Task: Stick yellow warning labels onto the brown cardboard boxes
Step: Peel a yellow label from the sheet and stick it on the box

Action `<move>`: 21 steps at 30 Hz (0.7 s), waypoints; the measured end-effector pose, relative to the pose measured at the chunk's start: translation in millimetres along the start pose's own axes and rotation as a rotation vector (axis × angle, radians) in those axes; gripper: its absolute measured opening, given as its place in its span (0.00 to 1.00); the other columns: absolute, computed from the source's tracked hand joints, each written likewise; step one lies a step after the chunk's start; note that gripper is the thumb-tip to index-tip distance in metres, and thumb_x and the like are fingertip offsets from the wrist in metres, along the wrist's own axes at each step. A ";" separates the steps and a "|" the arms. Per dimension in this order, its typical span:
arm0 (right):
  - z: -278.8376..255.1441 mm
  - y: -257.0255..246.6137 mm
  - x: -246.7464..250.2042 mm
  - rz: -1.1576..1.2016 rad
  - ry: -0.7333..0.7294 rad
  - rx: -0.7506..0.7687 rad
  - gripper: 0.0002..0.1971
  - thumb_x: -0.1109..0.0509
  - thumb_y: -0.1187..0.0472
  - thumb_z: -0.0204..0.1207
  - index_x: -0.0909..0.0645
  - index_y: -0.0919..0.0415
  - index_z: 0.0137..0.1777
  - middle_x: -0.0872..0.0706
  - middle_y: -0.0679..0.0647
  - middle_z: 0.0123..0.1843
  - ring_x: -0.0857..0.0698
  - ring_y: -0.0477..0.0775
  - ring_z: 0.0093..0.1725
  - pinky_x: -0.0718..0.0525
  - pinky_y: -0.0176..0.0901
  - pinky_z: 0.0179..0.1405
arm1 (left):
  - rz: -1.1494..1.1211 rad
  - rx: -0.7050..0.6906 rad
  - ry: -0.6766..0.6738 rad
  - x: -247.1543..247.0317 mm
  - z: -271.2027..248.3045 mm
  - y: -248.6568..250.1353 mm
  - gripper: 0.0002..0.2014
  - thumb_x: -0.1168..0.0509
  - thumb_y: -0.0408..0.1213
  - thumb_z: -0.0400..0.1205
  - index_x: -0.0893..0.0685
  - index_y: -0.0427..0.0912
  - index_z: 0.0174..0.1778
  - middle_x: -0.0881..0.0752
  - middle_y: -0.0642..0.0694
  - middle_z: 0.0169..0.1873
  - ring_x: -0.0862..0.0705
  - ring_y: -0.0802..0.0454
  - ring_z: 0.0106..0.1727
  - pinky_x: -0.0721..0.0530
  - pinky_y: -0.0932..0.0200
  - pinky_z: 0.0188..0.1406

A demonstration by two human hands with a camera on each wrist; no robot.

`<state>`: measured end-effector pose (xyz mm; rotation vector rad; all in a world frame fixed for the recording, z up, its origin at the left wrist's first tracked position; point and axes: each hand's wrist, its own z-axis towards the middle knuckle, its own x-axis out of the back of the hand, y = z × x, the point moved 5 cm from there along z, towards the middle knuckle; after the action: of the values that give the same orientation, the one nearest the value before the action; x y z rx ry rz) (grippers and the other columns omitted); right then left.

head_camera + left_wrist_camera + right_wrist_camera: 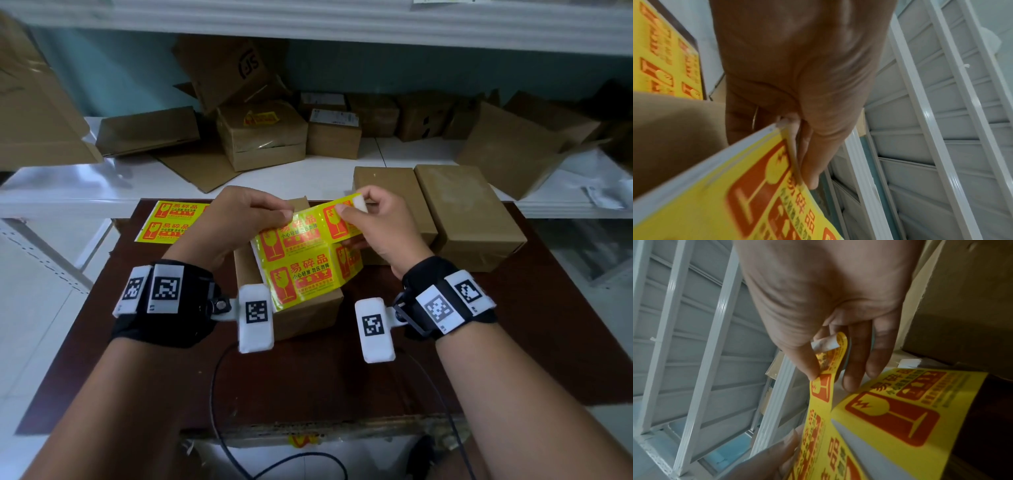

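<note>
A sheet of yellow warning labels (301,260) with red glass symbols is held above a brown cardboard box (301,315) on the dark table. My left hand (246,219) pinches the sheet's top left edge (777,129). My right hand (370,219) pinches the corner of one yellow label (824,374), which curls up off the white backing (865,443). The box under the sheet is mostly hidden.
A second label sheet (171,221) lies flat at the table's far left. Two closed brown boxes (466,212) stand to the right. A white shelf (68,192) behind carries several more boxes and flattened cardboard. A black cable (219,394) hangs at the table's front edge.
</note>
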<state>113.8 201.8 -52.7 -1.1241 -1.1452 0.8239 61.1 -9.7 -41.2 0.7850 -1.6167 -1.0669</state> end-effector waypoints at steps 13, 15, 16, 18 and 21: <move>1.4 -0.8 -11.6 -0.098 -0.084 0.113 0.02 0.23 0.55 0.79 0.11 0.45 0.47 0.06 0.50 0.46 0.07 0.52 0.49 0.09 0.63 0.54 | 0.081 0.062 -0.086 -17.7 -6.0 7.6 0.06 0.27 0.46 0.81 0.06 0.51 0.43 0.07 0.52 0.37 0.07 0.53 0.40 0.11 0.55 0.45; 1.7 -0.3 -11.7 -0.085 -0.090 0.111 0.04 0.24 0.56 0.80 0.11 0.47 0.43 0.06 0.51 0.44 0.08 0.56 0.48 0.09 0.65 0.53 | 0.057 0.060 -0.082 -17.6 -7.0 7.2 0.06 0.27 0.45 0.81 0.06 0.51 0.42 0.07 0.52 0.37 0.08 0.54 0.40 0.11 0.55 0.45; 1.8 -0.4 -11.5 -0.078 -0.094 0.112 0.05 0.24 0.57 0.80 0.12 0.48 0.43 0.07 0.52 0.43 0.08 0.58 0.49 0.10 0.66 0.53 | 0.045 0.063 -0.084 -17.8 -7.5 6.8 0.06 0.27 0.45 0.81 0.06 0.50 0.43 0.07 0.52 0.36 0.08 0.55 0.38 0.12 0.57 0.43; 1.0 -1.3 -11.9 -0.056 -0.116 0.112 0.04 0.25 0.59 0.81 0.12 0.54 0.45 0.07 0.56 0.44 0.08 0.59 0.49 0.11 0.63 0.52 | 0.016 0.075 -0.092 -18.0 -8.3 5.9 0.06 0.27 0.44 0.81 0.06 0.48 0.44 0.07 0.51 0.37 0.08 0.56 0.37 0.15 0.59 0.40; 1.0 -0.7 -11.9 -0.004 -0.142 0.100 0.08 0.26 0.61 0.82 0.14 0.67 0.50 0.09 0.64 0.48 0.11 0.55 0.45 0.12 0.53 0.46 | -0.043 0.089 -0.105 -17.8 -8.4 3.6 0.07 0.27 0.43 0.81 0.06 0.45 0.47 0.06 0.47 0.41 0.07 0.49 0.44 0.13 0.54 0.49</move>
<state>109.9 190.8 -55.2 -0.9931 -1.2094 0.9602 74.2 5.2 -43.9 0.8374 -1.7532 -1.0886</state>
